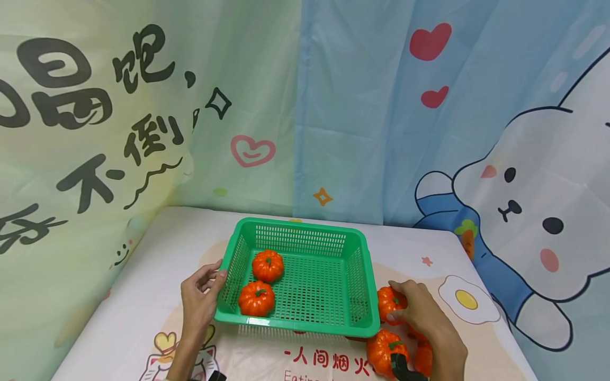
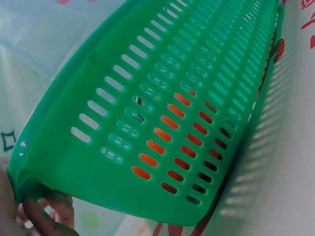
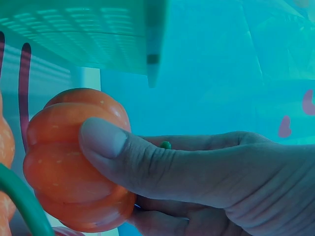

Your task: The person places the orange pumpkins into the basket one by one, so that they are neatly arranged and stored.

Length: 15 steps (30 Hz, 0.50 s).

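A green plastic basket [image 1: 314,291] with slotted walls has two small orange pumpkins, one farther back [image 1: 268,266] and one nearer [image 1: 257,299], along its left side. My left hand [image 1: 201,299] grips the basket's left rim, thumb and fingers at the edge; in the left wrist view the hand [image 2: 47,214] shows at the rim's corner. Beside the basket's right wall, my right hand [image 1: 424,312] holds another pumpkin [image 1: 388,302] between thumb and fingers. The right wrist view shows the thumb across this ribbed pumpkin [image 3: 64,162], partly hiding its small green stem.
Near the basket's front right corner lies a pumpkin [image 1: 385,353], with more orange [image 1: 422,359] partly hidden under my right wrist. A printed cloth [image 1: 267,349] covers the table. A cartoon curtain [image 1: 343,132] hangs behind it.
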Tool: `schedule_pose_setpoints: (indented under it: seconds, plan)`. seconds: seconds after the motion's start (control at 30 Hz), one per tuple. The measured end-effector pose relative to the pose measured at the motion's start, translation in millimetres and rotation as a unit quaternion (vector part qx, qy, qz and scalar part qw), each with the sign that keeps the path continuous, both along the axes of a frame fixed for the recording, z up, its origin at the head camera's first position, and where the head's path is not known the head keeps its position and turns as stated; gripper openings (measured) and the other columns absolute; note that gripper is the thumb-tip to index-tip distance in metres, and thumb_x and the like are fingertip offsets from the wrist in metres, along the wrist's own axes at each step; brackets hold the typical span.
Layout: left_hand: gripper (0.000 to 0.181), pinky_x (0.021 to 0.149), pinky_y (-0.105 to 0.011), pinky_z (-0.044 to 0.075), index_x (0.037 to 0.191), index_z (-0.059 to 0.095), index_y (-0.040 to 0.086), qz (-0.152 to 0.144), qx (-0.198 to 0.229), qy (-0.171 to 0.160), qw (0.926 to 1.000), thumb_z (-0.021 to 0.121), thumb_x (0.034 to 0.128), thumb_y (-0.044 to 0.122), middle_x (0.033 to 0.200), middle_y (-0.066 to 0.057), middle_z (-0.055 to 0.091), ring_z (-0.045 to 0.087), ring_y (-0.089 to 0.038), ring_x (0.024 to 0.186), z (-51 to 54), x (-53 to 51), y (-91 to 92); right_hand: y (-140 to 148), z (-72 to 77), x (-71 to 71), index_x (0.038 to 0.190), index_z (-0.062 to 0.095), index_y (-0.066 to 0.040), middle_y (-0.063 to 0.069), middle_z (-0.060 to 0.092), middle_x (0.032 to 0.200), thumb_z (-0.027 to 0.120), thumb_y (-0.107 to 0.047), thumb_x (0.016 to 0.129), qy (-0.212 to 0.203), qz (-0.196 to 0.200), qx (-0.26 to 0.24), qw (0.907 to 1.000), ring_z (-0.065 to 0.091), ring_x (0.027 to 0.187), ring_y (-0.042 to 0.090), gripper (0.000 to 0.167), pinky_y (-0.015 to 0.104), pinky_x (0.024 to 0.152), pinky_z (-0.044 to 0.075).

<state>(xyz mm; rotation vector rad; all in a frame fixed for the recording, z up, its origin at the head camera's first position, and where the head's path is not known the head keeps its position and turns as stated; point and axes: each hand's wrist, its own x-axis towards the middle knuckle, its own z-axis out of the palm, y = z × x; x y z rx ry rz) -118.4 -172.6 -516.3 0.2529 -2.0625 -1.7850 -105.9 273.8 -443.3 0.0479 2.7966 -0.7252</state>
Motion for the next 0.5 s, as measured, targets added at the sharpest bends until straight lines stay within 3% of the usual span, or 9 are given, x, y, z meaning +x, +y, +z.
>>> schedule_pose_setpoints:
  seconds: [0.13, 0.5]
  plan:
    - [0.029, 0.064, -0.015, 0.049, 0.127, 0.077, -0.005, 0.002, 0.003, 0.000, 1.0000, 0.077, 0.1006, 0.005, 0.097, -0.010, 0.079, 0.067, -0.009, 0.066, -0.4, 1.0, -0.2, 0.6, 0.1, 0.5, 0.153, 0.059, 0.004, 0.023, 0.067, 0.135, 0.093, -0.012, 0.085, -0.001, 0.002, 0.001, 1.0000, 0.056, 0.126, 0.043, 0.078, 0.070, 0.114, 0.045]
    - [0.028, 0.064, -0.016, 0.050, 0.128, 0.077, -0.005, -0.002, -0.004, -0.001, 1.0000, 0.076, 0.1015, 0.006, 0.102, -0.020, 0.079, 0.066, -0.010, 0.066, 0.0, 0.3, 0.3, -2.4, 1.9, 1.7, 0.153, 0.059, 0.003, 0.021, 0.067, 0.134, 0.092, -0.012, 0.086, -0.004, 0.003, 0.006, 1.0000, 0.056, 0.125, 0.041, 0.076, 0.069, 0.113, 0.047]
